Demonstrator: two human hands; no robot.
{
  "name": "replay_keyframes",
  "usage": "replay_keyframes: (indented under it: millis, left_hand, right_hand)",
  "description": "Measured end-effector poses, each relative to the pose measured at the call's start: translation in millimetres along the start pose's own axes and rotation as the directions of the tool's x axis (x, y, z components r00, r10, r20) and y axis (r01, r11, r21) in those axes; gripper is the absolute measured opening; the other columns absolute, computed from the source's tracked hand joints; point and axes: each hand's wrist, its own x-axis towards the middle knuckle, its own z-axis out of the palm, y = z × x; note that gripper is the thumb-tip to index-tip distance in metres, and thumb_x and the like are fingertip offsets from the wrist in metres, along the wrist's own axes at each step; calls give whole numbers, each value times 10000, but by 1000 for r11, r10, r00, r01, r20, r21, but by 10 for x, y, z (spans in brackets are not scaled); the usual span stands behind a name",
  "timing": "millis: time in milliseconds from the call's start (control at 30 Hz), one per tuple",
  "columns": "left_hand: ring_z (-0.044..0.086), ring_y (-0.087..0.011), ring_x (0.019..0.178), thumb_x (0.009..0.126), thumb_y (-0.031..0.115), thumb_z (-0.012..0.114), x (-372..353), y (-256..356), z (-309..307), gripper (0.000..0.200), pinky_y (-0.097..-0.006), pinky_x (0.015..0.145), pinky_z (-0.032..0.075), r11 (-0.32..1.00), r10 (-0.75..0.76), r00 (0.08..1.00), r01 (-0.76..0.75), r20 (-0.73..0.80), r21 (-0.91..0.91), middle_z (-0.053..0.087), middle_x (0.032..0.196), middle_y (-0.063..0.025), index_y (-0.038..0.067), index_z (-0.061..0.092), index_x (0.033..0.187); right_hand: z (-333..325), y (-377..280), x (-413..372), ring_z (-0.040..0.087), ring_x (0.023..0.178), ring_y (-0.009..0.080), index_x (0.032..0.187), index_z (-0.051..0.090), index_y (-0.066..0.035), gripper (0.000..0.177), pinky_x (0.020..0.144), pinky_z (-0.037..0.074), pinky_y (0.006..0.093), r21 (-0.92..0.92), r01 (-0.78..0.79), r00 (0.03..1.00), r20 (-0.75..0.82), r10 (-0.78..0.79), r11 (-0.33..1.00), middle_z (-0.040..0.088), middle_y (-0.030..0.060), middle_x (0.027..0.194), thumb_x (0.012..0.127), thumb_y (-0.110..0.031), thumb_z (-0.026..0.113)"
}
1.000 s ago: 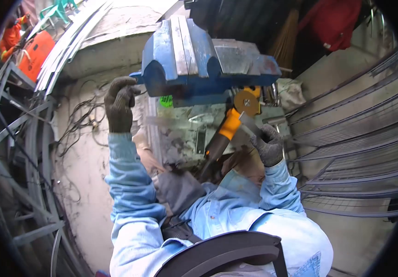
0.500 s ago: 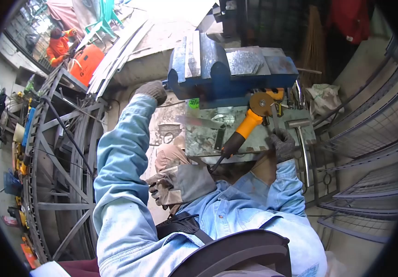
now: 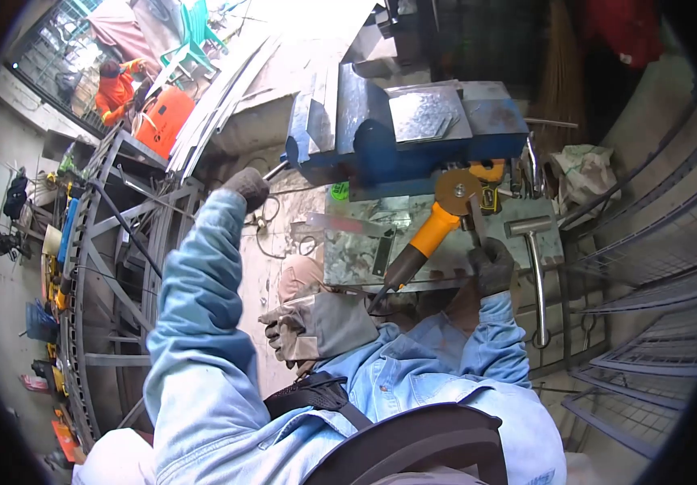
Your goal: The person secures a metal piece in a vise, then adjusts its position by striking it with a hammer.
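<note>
The left grip, gloved in dark knit, is curled tightly round the outer end of a slim metal rod, which runs from it towards the near left corner of a big blue vise; the vise stands ahead and to the right of this grip, with a shiny metal plate lying on top. The right grip, gloved too, is clenched on a narrow metal strip that sticks up and away from it, over the near edge of the tabletop. The strip's far end sits close by the disc of an angle grinder; whether the two touch I cannot tell. The grinder lies aslant, just left of the right grip, its dark handle pointing back towards the person. Just right of that same grip is a hammer, head farther off and handle coming nearer. Beyond the right grip, behind the grinder's disc, is a yellow and black tool, and farther out to the right a pale sack. Left of the left grip rises a steel frame; well beyond it, a person in orange is by an orange panel.
</note>
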Motion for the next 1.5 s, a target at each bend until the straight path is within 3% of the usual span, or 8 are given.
replay_keyframes:
  millis: [200,367,467,567,667,767,1067,1500]
  left_hand:
    - [631,-475,1052,969,333,464,-583,886,406,408,-524,921,491,629,-563,824,386,-53,-675,642,1082,-345,-22,629,1084]
    - [678,-387,1031,991,160,399,-197,551,698,366,-457,887,564,996,-68,996,71,60,-55,669,1140,-266,-21,669,1160]
    - [702,-346,1011,968,245,495,-480,807,99,369,-434,855,585,547,-406,825,564,393,-618,675,1180,-232,-12,673,1166]
    - [693,-271,649,950,373,621,-305,656,356,467,-408,577,555,583,-302,902,431,308,-689,691,775,-163,-45,660,1154]
    - [721,-330,887,972,332,586,-332,578,365,396,-415,776,564,994,107,988,-102,108,-48,736,926,-175,0,683,1166]
    - [718,-336,837,978,445,527,-432,660,255,534,-425,753,554,931,-132,981,172,142,-322,724,895,-206,-49,680,1108]
    - [727,-327,853,932,334,561,-543,612,520,424,-446,748,564,990,103,993,-98,53,-100,705,929,-274,-61,690,1014]
    - [655,-458,906,976,426,500,-636,992,1108,509,-494,781,502,577,-416,900,149,-132,-803,666,939,-317,-55,661,1004]
  right_hand:
    - [33,-38,-16,624,753,143,1062,675,19,334,696,523,303,-74,4,1000,-29,-6,997,684,62,843,783,-130,781]
    - [63,101,59,556,592,116,929,629,5,180,517,443,286,-11,111,993,-24,-111,994,598,21,698,781,-77,689]
    - [276,-441,-246,569,553,121,883,636,-21,91,512,466,317,106,80,996,29,-83,991,603,36,675,844,-97,668]
    - [676,-829,-332,669,618,280,874,684,-41,138,566,519,387,-108,686,689,413,-596,719,661,137,695,777,-139,688]
    - [1189,-1334,-309,704,844,309,899,703,-90,173,741,545,457,-144,874,360,832,-422,464,685,146,852,751,-179,694]
    - [1636,-1256,-115,671,957,315,971,726,-135,188,843,532,438,-126,950,198,950,-241,285,679,87,983,805,-153,640]
    - [1903,-1161,130,674,1082,289,1094,735,-152,278,904,544,424,-444,895,420,865,275,29,685,90,1153,851,-201,609]
    - [1743,-1251,99,691,1037,280,1054,722,-127,255,870,547,419,-576,748,540,817,200,329,699,104,1116,830,-216,637]
